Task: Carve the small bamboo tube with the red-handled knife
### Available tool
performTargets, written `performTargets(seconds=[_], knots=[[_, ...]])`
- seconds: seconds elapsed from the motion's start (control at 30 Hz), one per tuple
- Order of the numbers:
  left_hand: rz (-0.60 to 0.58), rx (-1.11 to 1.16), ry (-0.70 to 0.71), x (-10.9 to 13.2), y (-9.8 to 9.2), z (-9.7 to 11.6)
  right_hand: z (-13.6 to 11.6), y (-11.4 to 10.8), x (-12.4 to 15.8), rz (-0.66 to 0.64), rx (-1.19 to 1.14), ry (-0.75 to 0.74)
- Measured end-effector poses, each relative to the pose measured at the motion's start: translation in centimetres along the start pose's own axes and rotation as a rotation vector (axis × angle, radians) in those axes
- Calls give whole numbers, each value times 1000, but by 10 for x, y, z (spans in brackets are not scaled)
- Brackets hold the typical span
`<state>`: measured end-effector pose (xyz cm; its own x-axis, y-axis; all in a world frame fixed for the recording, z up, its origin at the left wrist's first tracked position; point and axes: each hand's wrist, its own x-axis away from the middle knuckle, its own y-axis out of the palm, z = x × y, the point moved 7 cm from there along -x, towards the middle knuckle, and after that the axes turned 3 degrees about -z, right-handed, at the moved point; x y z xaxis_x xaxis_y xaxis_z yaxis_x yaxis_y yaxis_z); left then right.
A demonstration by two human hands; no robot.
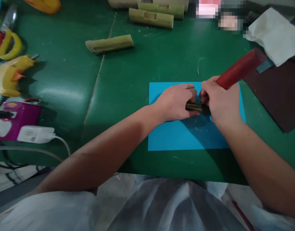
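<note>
My left hand (177, 101) is closed around a short, dark olive tube (194, 106) that looks like bamboo, pressing it down over a sheet of blue paper (159, 138). My right hand (223, 101) grips a tool by its thick red handle (240, 70), which slants up to the right. The tool's working end is hidden behind my right fingers, close to the tube's right end. Small pale shavings (198, 129) lie on the paper just below the tube.
A cut bamboo piece (110, 44) and several notched bamboo pieces (151, 18) lie farther back on the green table (128, 77). To the left are a yellow glue gun (13, 73), scissors (9, 45) and a purple power block (22, 118). Dark brown sheet (275, 96) and white tissue (275, 35) lie right.
</note>
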<state>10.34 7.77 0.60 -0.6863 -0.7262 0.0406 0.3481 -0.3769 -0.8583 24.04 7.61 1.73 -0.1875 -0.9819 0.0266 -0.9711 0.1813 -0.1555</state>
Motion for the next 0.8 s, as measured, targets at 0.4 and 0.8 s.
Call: performTargets(seconds=[0.4, 0.8], knots=[[53, 3, 23, 0, 0, -4, -4, 5, 4, -51, -54, -3], [33, 23, -2, 2, -1, -4, 0, 0, -1, 25, -7, 24]])
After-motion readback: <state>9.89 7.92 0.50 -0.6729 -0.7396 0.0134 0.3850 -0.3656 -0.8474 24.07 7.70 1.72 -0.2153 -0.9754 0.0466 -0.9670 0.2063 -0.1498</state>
